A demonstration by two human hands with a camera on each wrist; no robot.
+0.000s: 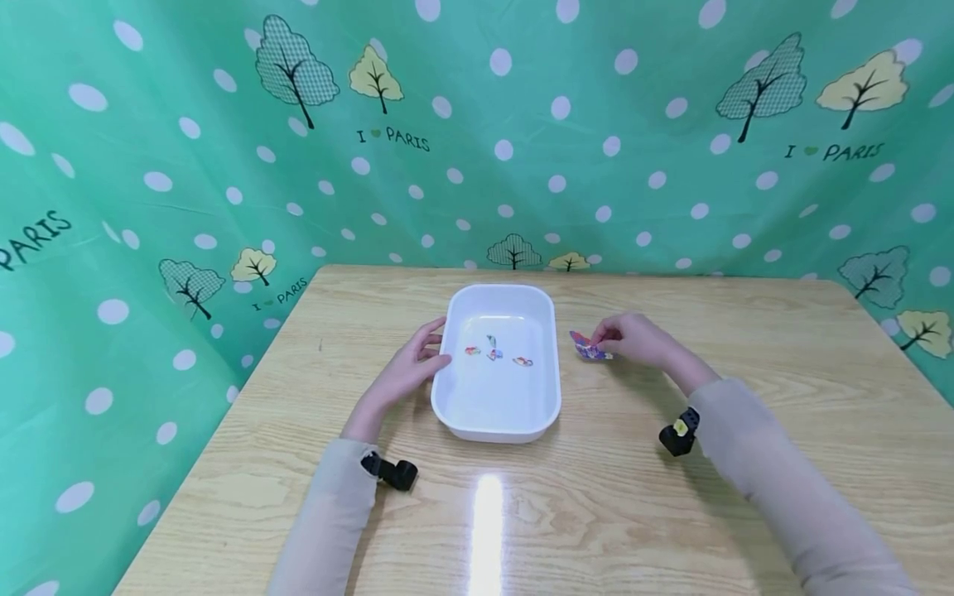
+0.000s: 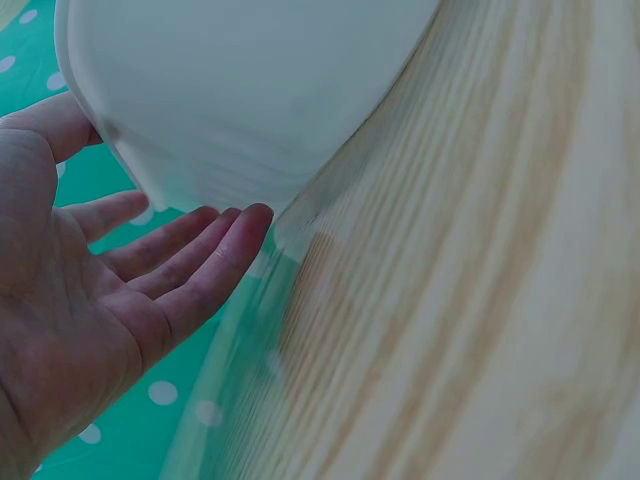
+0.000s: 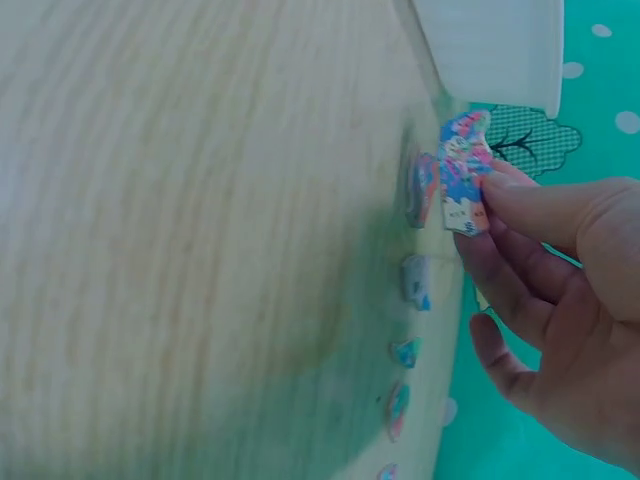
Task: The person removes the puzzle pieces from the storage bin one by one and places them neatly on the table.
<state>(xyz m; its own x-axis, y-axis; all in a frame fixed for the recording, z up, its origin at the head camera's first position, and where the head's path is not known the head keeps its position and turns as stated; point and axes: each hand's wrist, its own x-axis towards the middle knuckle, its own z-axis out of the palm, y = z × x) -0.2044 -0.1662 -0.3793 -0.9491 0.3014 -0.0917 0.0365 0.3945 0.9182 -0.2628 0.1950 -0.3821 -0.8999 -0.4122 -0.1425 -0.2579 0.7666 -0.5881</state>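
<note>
A white rectangular plastic tub (image 1: 499, 410) stands on the wooden table, with several small colourful pieces (image 1: 494, 353) lying on its floor. At the tub's left side, my left hand (image 1: 406, 364) rests with its thumb at the rim and its loosely extended fingers (image 2: 215, 260) along the outer wall. To the right of the tub, my right hand (image 1: 639, 339) pinches a flat, irregular-edged printed piece (image 3: 464, 175) in blue, pink and white between thumb and fingers, raised above the table. Its remaining fingers are bent beneath.
In the right wrist view, several more small printed pieces, among them a whitish one (image 3: 416, 280) and a green one (image 3: 405, 352), lie in a row on the table (image 1: 596, 513). A green dotted curtain (image 1: 477, 182) hangs behind. Each wrist carries a black strapped camera (image 1: 678, 434).
</note>
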